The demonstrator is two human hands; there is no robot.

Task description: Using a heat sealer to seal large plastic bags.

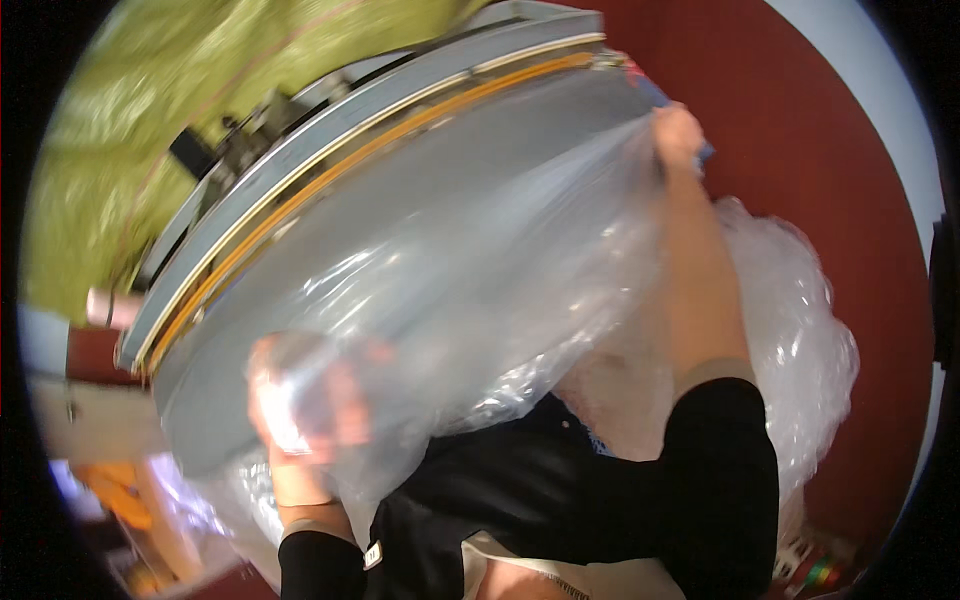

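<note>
A large sheet of clear plastic film (500, 270) stretches across a grey surface in front of me, bunched and shiny along its near edge. At the far right, my right hand (680, 135) is closed on the film, which pulls into taut folds toward it. Something blue and red shows beside that fist, too blurred to name. My left hand (310, 400) is at the near left, seen through the film, which lies over it. Motion and glare smear its fingers, so its grip cannot be made out.
Beyond the film runs a long grey metal bar (400, 95) with an orange strip (370, 135) and dark fittings. Yellow-green sheeting (150, 130) lies behind it. More bunched clear plastic (800, 340) is at my right, over a dark red floor (830, 170).
</note>
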